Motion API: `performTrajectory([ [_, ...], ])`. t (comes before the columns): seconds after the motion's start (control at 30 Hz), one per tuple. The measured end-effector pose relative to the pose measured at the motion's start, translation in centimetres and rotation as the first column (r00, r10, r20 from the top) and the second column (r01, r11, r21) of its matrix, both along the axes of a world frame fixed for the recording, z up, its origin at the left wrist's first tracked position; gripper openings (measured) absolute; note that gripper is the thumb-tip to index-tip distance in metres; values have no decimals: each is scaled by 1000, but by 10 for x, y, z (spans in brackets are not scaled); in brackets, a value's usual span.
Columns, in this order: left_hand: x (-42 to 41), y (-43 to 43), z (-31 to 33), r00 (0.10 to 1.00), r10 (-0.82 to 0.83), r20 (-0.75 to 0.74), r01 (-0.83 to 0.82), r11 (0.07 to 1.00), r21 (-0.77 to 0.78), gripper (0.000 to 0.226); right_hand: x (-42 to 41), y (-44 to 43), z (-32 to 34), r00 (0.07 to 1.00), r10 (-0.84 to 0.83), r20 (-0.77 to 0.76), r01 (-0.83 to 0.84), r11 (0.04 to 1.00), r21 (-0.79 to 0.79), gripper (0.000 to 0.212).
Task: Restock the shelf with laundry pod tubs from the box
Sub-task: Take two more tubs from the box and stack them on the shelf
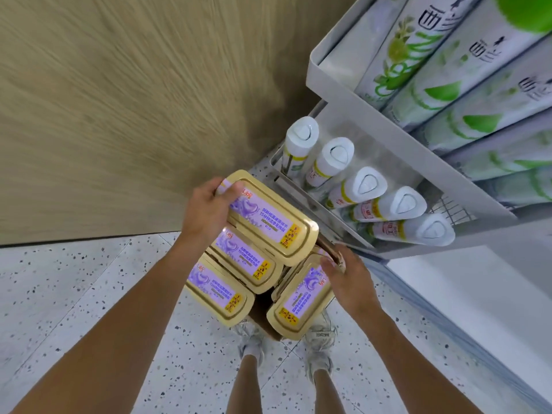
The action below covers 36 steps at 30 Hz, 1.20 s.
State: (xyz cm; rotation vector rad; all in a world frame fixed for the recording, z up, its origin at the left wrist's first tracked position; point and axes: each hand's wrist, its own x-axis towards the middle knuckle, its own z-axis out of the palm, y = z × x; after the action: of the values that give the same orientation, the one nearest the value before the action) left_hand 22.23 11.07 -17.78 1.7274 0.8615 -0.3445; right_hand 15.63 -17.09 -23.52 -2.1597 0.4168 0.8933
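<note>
Several gold laundry pod tubs with purple labels fill a cardboard box [263, 319] between my arms. My left hand [209, 210] grips the far end of the top tub [270, 218], which sits raised above the others. Below it lie a second tub [245, 261] and a third tub [219, 289]. A fourth tub [298, 300] lies at the right side of the box. My right hand [349, 279] holds the box's upper right corner beside that tub, fingers curled over the cardboard edge.
A white shelf unit [358, 94] stands at right. Its lower tier holds several white bottles [367, 186] with caps toward me; the upper tier holds green-and-white packs [448, 70]. A wood-grain wall [119, 115] is ahead, and my feet stand on speckled floor [59, 294].
</note>
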Motion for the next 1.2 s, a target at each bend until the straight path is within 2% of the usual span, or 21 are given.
performTrajectory([
  [0.13, 5, 6, 18, 983, 186, -5, -186, 981, -50, 21, -5, -10, -30, 990, -16, -142, 23, 999, 47, 67],
  [0.2, 10, 15, 30, 965, 259, -33, -260, 963, -70, 17, -8, -10, -40, 983, -6, -183, 17, 998, 56, 51],
  [0.27, 14, 24, 42, 955, 291, -53, -294, 954, -59, 24, -8, -10, -46, 980, -46, -194, 66, 993, 95, 31],
  [0.33, 16, 31, 52, 956, 291, -46, -293, 955, -47, 25, -6, -8, -46, 968, -99, -230, 140, 975, 171, 27],
  [0.47, 15, 38, 65, 965, 262, -2, -262, 965, -8, 22, -7, -5, -43, 933, -205, -297, 281, 930, 238, 40],
  [0.57, 6, 39, 65, 964, 265, -5, -265, 964, 11, 22, -14, -14, -60, 924, -241, -296, 332, 890, 313, 62],
  [0.67, -8, 39, 63, 956, 294, -17, -293, 955, 42, 28, -20, -22, -66, 925, -247, -289, 341, 875, 345, 76],
  [0.8, -31, 38, 61, 944, 329, -26, -326, 943, 67, 27, -15, -33, -37, 940, -231, -251, 303, 902, 306, 88],
  [0.87, -44, 34, 62, 935, 354, -14, -352, 933, 76, 31, -12, -39, -15, 947, -237, -217, 298, 902, 313, 76],
  [1.0, -72, 20, 72, 918, 396, 22, -396, 913, 96, 32, -10, -52, 30, 948, -279, -151, 315, 883, 347, 23],
  [1.2, -98, -11, 95, 921, 381, 81, -388, 914, 115, 30, -24, -89, 79, 915, -396, -71, 392, 839, 378, 24],
])
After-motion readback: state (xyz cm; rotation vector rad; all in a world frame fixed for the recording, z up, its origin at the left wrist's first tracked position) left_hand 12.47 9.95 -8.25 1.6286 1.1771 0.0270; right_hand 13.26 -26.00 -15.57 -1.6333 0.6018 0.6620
